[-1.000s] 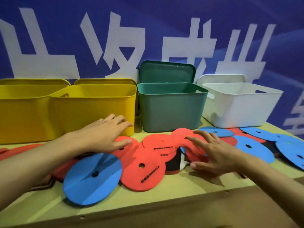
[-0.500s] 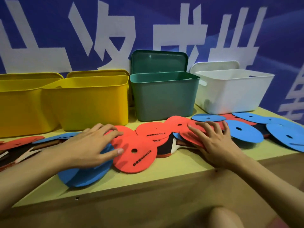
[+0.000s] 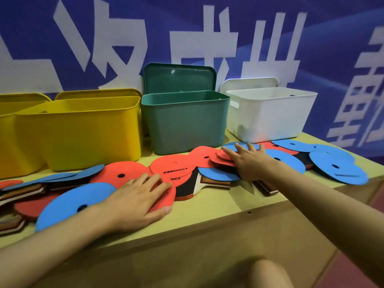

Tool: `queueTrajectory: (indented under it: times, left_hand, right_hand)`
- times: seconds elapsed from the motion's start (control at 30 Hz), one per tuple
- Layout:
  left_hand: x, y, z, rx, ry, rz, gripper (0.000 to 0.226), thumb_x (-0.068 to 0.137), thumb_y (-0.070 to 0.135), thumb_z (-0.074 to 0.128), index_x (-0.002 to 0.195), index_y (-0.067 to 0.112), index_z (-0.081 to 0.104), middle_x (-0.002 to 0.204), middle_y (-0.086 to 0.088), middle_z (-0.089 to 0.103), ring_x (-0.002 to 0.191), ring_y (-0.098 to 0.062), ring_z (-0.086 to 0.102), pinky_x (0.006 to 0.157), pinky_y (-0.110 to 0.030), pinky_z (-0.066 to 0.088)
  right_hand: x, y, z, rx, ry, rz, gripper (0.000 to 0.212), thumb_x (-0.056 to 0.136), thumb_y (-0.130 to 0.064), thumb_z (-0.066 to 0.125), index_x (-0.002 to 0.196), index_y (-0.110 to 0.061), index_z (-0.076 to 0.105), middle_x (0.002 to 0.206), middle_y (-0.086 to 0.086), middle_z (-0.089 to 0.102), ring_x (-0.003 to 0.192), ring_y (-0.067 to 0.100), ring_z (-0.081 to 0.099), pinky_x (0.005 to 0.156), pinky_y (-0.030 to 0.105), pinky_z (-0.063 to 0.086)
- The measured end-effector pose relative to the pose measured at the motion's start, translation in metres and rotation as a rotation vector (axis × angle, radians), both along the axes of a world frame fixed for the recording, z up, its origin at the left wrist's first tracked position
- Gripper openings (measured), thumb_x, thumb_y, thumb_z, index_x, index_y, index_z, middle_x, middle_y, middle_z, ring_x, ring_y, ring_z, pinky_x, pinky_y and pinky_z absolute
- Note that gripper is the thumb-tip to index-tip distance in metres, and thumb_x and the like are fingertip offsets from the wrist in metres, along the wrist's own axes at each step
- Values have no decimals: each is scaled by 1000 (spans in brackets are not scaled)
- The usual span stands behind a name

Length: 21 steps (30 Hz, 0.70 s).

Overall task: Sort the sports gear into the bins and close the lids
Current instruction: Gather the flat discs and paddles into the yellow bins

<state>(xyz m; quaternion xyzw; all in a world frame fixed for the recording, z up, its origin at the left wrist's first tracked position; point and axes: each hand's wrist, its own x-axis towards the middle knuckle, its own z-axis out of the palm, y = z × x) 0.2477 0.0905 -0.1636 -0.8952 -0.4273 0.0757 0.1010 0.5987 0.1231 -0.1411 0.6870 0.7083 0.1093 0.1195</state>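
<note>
Flat red and blue foam discs lie strewn along the table (image 3: 207,206), with table tennis paddles (image 3: 187,189) partly buried under them. My left hand (image 3: 135,202) lies flat on a red disc (image 3: 166,196) near the front edge, fingers straight, thumb beside its near rim. My right hand (image 3: 252,163) rests with spread fingers on a small red disc (image 3: 223,159) and the blue disc (image 3: 216,174) beneath it. Behind stand two yellow bins (image 3: 83,132), a green bin (image 3: 185,123) and a white bin (image 3: 270,115), all open, with lids (image 3: 178,80) propped behind them.
More blue discs (image 3: 336,167) pile up at the table's right end. A big blue disc (image 3: 68,202) and paddle handles (image 3: 12,223) sit at the left. A blue banner wall (image 3: 207,28) stands right behind the bins. My knee (image 3: 268,273) shows below the table front.
My left hand slid right off the blue disc onto the red disc at the front. My right hand reached further back and right over the discs.
</note>
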Motion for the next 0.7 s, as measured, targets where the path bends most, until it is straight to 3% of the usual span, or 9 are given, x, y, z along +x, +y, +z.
queueTrajectory:
  times: [0.1,0.2,0.3,0.4,0.47,0.57,0.63,0.7]
  left_hand:
    - [-5,-2,-2,1,-25,-16,77,97,78,9,162,38,7,159,3,24,138,-19,33,114,-43,34]
    - [-14,-2,8,24,-37,-38,73,97,78,6,160,42,13,157,8,28,138,-16,34,113,-42,35]
    - [-38,0,23,91,-83,-31,69,98,76,7,156,42,23,154,10,33,137,-14,36,112,-39,37]
    - [-70,-4,37,155,-112,2,70,98,76,8,156,42,27,153,10,35,135,-14,38,108,-37,39]
    - [-93,-10,43,148,-94,39,73,95,80,5,157,45,20,153,12,31,136,-12,35,108,-35,39]
    - [-123,-20,48,125,-64,68,78,91,84,0,158,47,12,154,15,28,138,-9,31,109,-33,37]
    - [-141,-23,50,130,-47,95,78,91,85,1,159,48,9,156,15,25,138,-9,29,111,-34,36]
    - [-158,-23,55,137,-35,138,79,88,87,1,159,50,2,157,14,23,139,-10,28,111,-34,37]
  right_hand:
    - [-9,16,-7,-39,66,-74,76,103,-24,39,163,-32,-8,168,17,17,146,48,31,111,76,25]
    - [-11,28,-8,5,85,-164,70,104,-28,35,163,-28,-2,161,16,33,147,45,26,111,69,28]
    - [-10,36,-4,-12,24,-197,54,100,-20,41,152,-20,31,146,13,52,142,38,31,110,62,30]
    - [-7,38,-3,158,-48,-104,29,97,-28,53,125,-21,52,125,6,67,120,30,60,101,46,42]
    - [-10,31,1,288,-36,-37,34,92,-38,63,120,-23,51,114,3,72,107,28,69,91,40,45]
    - [-17,19,9,486,99,104,39,90,-39,69,119,-20,52,105,8,72,95,34,70,74,39,45]
    - [-32,9,18,552,233,223,39,88,-31,66,123,-16,55,106,13,70,92,39,68,71,42,46]
    - [-58,-2,29,530,312,344,49,82,-36,64,127,-15,57,107,15,66,91,41,66,71,44,49]
